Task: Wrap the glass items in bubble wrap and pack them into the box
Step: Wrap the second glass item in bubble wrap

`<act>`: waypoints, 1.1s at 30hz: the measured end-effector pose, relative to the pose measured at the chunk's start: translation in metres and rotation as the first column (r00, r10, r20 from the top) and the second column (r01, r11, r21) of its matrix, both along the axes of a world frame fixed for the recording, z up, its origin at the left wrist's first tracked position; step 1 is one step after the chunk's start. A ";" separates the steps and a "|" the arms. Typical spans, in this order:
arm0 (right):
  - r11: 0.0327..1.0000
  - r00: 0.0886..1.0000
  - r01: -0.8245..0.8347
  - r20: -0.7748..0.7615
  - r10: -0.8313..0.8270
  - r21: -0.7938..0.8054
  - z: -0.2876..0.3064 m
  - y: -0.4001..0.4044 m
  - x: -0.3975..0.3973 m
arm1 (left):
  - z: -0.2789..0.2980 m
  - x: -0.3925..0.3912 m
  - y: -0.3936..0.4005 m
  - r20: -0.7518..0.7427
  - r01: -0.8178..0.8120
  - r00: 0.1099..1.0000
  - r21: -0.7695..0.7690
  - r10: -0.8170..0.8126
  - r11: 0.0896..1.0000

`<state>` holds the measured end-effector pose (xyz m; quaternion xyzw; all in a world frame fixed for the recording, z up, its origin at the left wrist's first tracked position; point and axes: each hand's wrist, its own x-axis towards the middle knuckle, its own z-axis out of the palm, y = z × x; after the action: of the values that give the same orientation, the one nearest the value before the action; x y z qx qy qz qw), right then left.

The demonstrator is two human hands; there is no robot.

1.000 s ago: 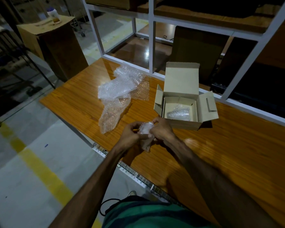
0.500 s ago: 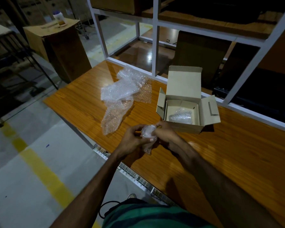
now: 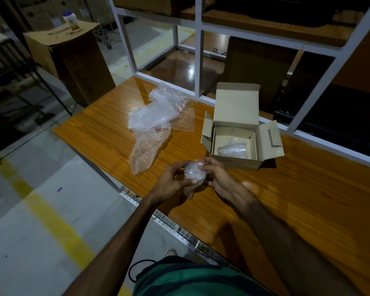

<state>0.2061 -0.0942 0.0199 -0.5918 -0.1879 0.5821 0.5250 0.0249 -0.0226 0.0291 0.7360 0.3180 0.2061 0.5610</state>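
Near the table (image 3: 308,199) edge, the left hand (image 3: 172,182) and right hand (image 3: 217,175) both grip 1 wrapped glass (image 3: 194,173). It could slip and break, or the wrap could come loose before reaching the box (image 3: 233,161).

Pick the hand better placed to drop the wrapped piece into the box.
Right, probably. The right hand sits just in front of the open cardboard box while pinching the bubble-wrapped glass item. The left hand grips it from the far side.
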 end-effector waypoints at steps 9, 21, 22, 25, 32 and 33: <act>0.985 0.969 -0.170 0.187 0.163 0.021 -0.004 -0.002 0.000 | 0.005 -0.002 -0.001 -0.014 0.035 0.999 0.016 -0.035 0.999; 0.994 0.966 -0.093 0.246 0.078 0.051 -0.001 -0.009 -0.008 | -0.006 0.003 -0.007 -0.058 -0.131 0.990 -0.021 0.130 0.991; 0.996 0.969 -0.076 0.237 0.064 0.042 -0.001 -0.010 -0.008 | -0.005 0.004 -0.009 -0.057 -0.128 0.990 -0.031 0.126 0.991; 0.997 0.981 -0.035 0.192 0.022 0.063 0.002 -0.014 -0.008 | -0.002 0.004 -0.015 -0.049 -0.085 0.996 -0.095 0.081 0.992; 0.991 0.995 0.100 -0.032 -0.097 0.090 0.022 -0.028 0.018 | 0.008 0.013 -0.016 0.076 0.040 0.997 -0.240 -0.022 0.970; 0.988 0.991 0.119 -0.070 -0.113 0.099 0.022 -0.029 0.023 | 0.009 0.016 -0.014 0.081 0.019 0.997 -0.222 -0.001 0.975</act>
<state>0.2289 -0.1237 0.0418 -0.5548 -0.1659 0.5590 0.5935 0.0410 -0.0368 0.0378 0.6612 0.3126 0.1959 0.6533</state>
